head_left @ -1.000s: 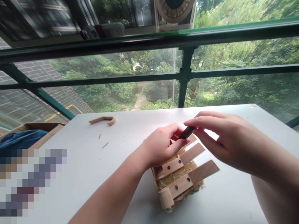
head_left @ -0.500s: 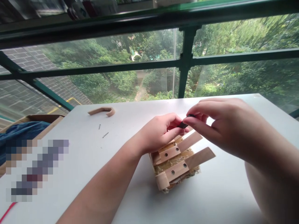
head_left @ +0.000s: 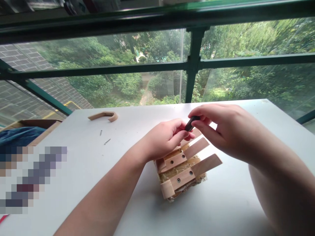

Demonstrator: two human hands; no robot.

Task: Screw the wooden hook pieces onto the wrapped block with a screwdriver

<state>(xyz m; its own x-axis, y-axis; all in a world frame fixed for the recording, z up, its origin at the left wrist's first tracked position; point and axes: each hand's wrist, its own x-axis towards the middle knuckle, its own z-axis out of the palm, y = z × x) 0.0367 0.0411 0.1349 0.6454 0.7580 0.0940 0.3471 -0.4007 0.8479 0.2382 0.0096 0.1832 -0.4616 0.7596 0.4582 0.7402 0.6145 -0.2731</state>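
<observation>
My right hand [head_left: 216,127] pinches the upper end of a small black handle-like piece [head_left: 190,123] between thumb and fingers. At its lower end, my left hand [head_left: 169,136] has its thumb and fingers closed around it; its tip is hidden there. Both hands are above the far end of a tape-wrapped block [head_left: 178,167]. Across the block lie wooden strips with curved ends, among them a front strip [head_left: 206,164] and a middle strip [head_left: 197,147], each showing two dark screw heads. Another strip [head_left: 195,133] is partly covered by my left hand.
A loose wooden hook [head_left: 103,115] lies at the back left of the white table [head_left: 137,213], with two loose screws, one upright-looking screw [head_left: 101,132] and one slanted screw [head_left: 107,141], before it. A cardboard box [head_left: 46,132] with blue cloth stands left. Windows border the far edge.
The view has shifted slightly, so things sit a little further left. The black piece shows more between my fingers and stands a bit steeper. Both hands keep their hold.
</observation>
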